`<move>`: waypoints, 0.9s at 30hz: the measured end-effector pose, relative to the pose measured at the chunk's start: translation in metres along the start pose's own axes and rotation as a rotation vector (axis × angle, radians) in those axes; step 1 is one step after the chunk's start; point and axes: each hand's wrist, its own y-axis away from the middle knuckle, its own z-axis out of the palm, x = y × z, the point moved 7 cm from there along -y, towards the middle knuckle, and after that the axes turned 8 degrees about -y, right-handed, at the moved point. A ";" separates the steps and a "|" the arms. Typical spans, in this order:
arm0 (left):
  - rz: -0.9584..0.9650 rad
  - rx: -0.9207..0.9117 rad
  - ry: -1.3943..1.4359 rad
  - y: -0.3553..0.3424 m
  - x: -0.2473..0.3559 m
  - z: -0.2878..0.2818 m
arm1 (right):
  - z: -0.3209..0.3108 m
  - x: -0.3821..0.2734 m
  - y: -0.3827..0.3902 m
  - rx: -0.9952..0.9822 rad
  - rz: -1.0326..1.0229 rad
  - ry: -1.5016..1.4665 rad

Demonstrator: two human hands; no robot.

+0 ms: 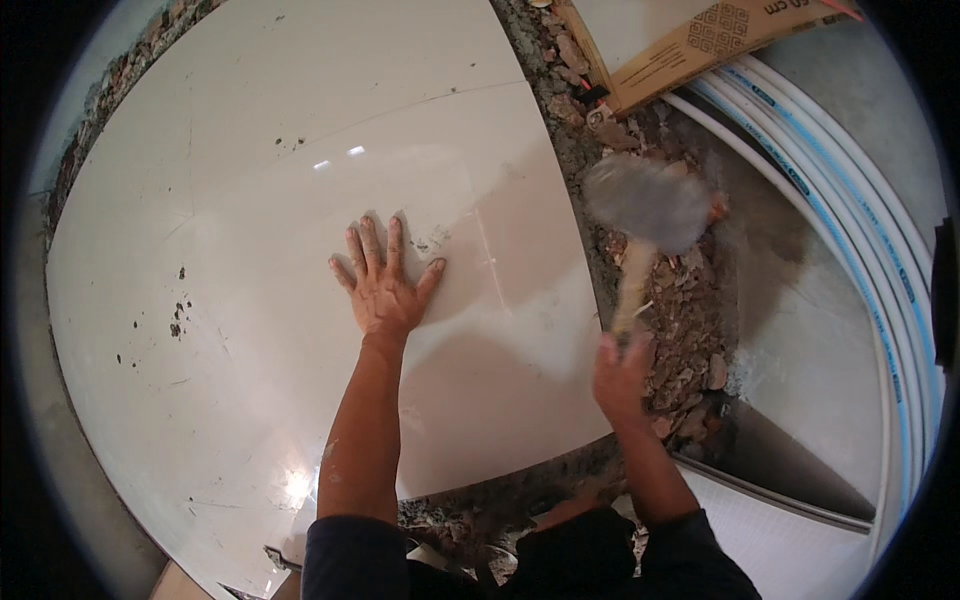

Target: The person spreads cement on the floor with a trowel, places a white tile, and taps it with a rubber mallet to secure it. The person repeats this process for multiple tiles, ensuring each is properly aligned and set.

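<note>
L hand [383,283] lies flat, fingers spread, pinning large glossy tile [250,200]; R hand [620,368], off tile edge over rubble [690,310], clamped on blurred mallet [645,205], likely for tapping.

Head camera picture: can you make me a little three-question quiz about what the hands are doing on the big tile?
1. True or false: the left hand lies flat with fingers spread on the large white tile.
2. What does the right hand hold?
A. a paintbrush
B. a mallet with a wooden handle
C. a cardboard box
3. Fill in: beside the tile's right edge lies a strip of broken ____.

Key: 1 true. 2 B; its head is blurred and sits over the rubble. 3 rubble.
</note>
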 end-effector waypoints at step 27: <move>0.030 0.023 0.074 0.001 -0.003 -0.003 | 0.046 -0.022 -0.048 -0.260 0.180 0.182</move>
